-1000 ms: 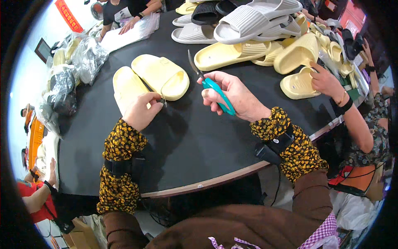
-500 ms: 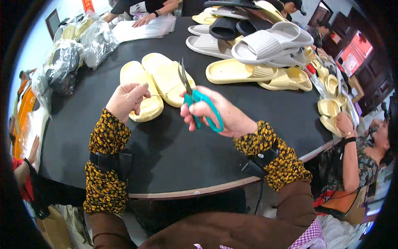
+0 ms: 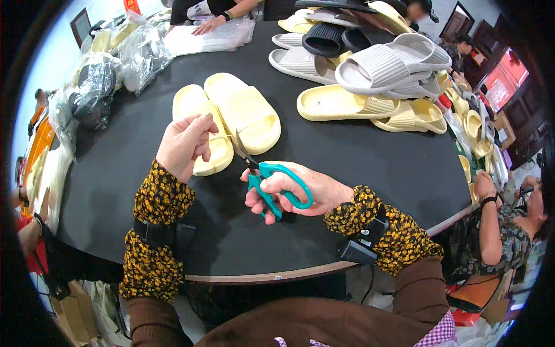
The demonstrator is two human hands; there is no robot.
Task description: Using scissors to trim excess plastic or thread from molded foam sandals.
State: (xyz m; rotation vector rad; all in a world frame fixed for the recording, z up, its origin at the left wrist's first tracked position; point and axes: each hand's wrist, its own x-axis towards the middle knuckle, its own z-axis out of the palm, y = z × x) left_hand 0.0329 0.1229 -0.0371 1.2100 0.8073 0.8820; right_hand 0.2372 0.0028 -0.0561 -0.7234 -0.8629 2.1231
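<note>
A pair of pale yellow slide sandals [image 3: 248,110] lies side by side on the black table. Over the left sandal, my left hand [image 3: 186,144] has its fingertips pinched together; whatever they hold is too small to name. My right hand [image 3: 295,188] grips teal-handled scissors [image 3: 278,179] by the loops. The narrow blades look slightly parted and point up and left, with their tips at the strap of the right sandal, close to my left fingers.
Grey, black and yellow slides [image 3: 370,75] are piled at the back right. Bagged slides [image 3: 95,75] line the left edge of the black table [image 3: 231,243]. Co-workers sit around it, one hand [image 3: 209,25] on clear plastic bags [image 3: 214,40] at the back.
My right hand has lowered and tilted the scissors to the left, bringing their tips near my left fingers. My left hand remains pinched over the left sandal. The whole view has shifted slightly.
</note>
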